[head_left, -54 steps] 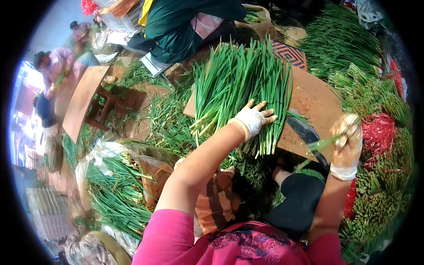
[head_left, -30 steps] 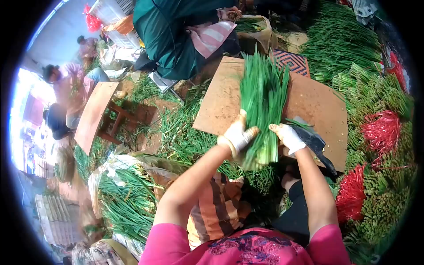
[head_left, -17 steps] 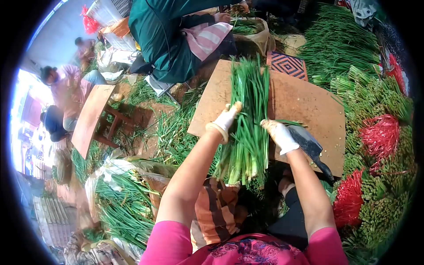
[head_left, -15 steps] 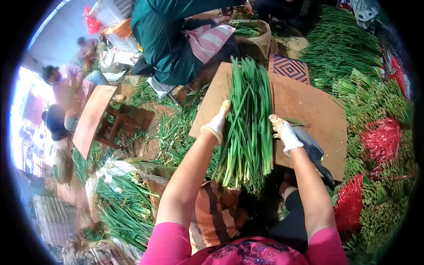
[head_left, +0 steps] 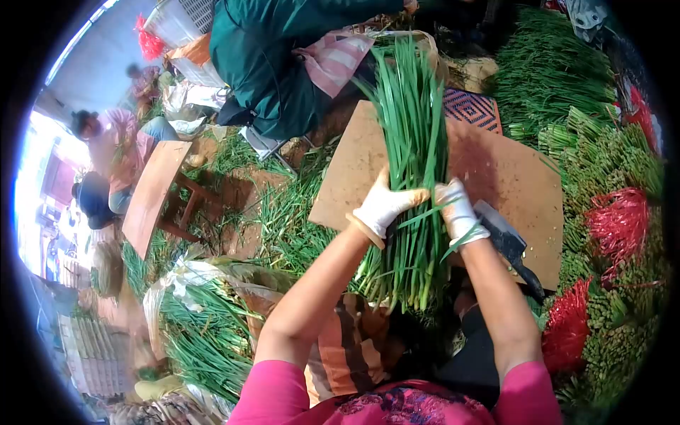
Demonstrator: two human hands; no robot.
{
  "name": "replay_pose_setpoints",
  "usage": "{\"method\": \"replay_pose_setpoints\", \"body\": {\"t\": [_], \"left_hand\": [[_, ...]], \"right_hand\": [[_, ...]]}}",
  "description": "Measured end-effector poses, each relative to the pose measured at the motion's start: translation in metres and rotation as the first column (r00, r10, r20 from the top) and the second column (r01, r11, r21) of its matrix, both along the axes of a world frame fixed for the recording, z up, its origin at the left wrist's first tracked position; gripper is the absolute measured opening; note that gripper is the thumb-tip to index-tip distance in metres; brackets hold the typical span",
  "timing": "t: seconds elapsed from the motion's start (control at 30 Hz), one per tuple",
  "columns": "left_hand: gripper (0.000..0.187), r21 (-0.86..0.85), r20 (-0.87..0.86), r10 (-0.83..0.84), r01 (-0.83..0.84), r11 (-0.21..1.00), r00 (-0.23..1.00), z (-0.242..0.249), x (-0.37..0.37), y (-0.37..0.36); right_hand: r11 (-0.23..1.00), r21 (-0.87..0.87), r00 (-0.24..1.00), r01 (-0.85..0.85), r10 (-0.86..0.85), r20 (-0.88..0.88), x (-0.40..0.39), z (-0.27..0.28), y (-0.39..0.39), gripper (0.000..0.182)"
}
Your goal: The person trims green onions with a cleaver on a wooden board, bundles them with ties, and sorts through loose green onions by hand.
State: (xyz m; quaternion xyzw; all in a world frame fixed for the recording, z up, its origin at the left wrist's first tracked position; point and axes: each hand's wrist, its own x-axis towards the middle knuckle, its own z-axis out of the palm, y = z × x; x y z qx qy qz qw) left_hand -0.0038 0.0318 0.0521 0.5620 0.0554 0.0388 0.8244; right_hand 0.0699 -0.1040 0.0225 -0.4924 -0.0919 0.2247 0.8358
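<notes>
while both hands clasp it from its two sides, a thick bunch of long green stalks (head_left: 412, 142) stands tilted at the centre of the frame, flat ribbon-like leaves fanning upward, paler rounded ends hanging past the near edge of a smooth brown board (head_left: 510, 170); whether it touches the board cannot be told. the left hand (head_left: 386, 210), in a thin white glove smudged yellowish, is closed around the bunch, thumb laid across the front, its other fingers mostly hidden. the right hand (head_left: 459, 212), gloved alike, grips the opposite side with fingers bent, partly out of sight. just beside it, a dark broad-bladed knife (head_left: 499, 230) with a black handle lies slanting on the board. at the board's upper edge shows a mat (head_left: 471, 110) patterned in angular diamonds. shiny red strips (head_left: 620, 223) lie in a shaggy bundle at right, over knobbly piled stems (head_left: 620, 340)
</notes>
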Motion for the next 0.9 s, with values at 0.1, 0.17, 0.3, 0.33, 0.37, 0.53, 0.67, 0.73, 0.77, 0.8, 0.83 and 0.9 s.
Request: {"method": "replay_pose_setpoints", "body": {"t": [0.1, 0.17, 0.3, 0.33, 0.37, 0.53, 0.67, 0.73, 0.77, 0.8, 0.83, 0.9], "left_hand": [[0.096, 0.014, 0.230, -0.027, 0.024, 1.000, 0.973, 0.091, -0.011, -0.011], [0.099, 0.051, 0.343, -0.073, 0.060, 0.997, 0.936, 0.129, -0.013, -0.011], [0.106, 0.141, 0.410, -0.194, 0.149, 0.979, 0.891, 0.155, -0.022, -0.010], [0.106, 0.277, 0.446, -0.214, 0.093, 0.956, 0.869, 0.134, -0.018, -0.002], [0.105, 0.405, 0.475, -0.239, 0.031, 0.914, 0.847, 0.109, -0.013, 0.006], [0.058, 0.557, 0.284, -0.216, 0.023, 0.830, 0.934, 0.073, -0.013, 0.010], [0.052, 0.512, 0.345, -0.206, 0.000, 0.859, 0.916, 0.094, 0.018, 0.013], [0.052, 0.654, 0.272, -0.224, -0.008, 0.757, 0.936, 0.108, 0.041, 0.021], [0.048, 0.544, 0.212, -0.219, 0.071, 0.836, 0.952, 0.112, 0.049, 0.023], [0.046, 0.365, 0.115, -0.221, 0.166, 0.916, 0.968, 0.108, 0.056, 0.024], [0.044, 0.165, 0.018, -0.240, 0.234, 0.958, 0.971, 0.102, 0.064, 0.025], [0.049, 0.031, -0.050, -0.164, 0.165, 0.986, 0.985, 0.038, 0.098, 0.037]], "right_hand": [[0.988, 0.152, 0.977, -0.026, -0.007, 0.213, -0.022, 0.106, -0.009, 0.041], [0.977, 0.207, 0.937, -0.061, -0.016, 0.350, -0.033, 0.157, -0.015, 0.050], [0.993, -0.041, 0.836, 0.113, -0.073, 0.544, -0.040, 0.175, -0.022, 0.064], [0.978, -0.130, 0.822, 0.162, -0.061, 0.566, -0.040, 0.164, -0.021, 0.068], [0.987, -0.132, 0.854, 0.086, -0.005, 0.521, -0.042, 0.149, -0.024, 0.070], [0.956, -0.290, 0.855, 0.050, 0.109, 0.508, -0.042, 0.110, -0.027, 0.061], [0.885, -0.324, 0.612, 0.333, 0.058, 0.789, -0.008, 0.126, -0.018, 0.053], [0.887, -0.338, 0.624, 0.315, 0.075, 0.778, 0.023, 0.127, -0.011, 0.048], [0.842, -0.461, 0.591, 0.280, 0.227, 0.774, 0.042, 0.126, -0.016, 0.043], [0.920, -0.386, 0.818, 0.068, 0.170, 0.550, 0.052, 0.122, -0.013, 0.041], [0.968, -0.229, 0.952, -0.106, 0.165, 0.256, 0.059, 0.114, -0.009, 0.040], [0.957, -0.281, 0.961, -0.076, 0.145, 0.235, 0.085, 0.057, -0.010, 0.042]]}}
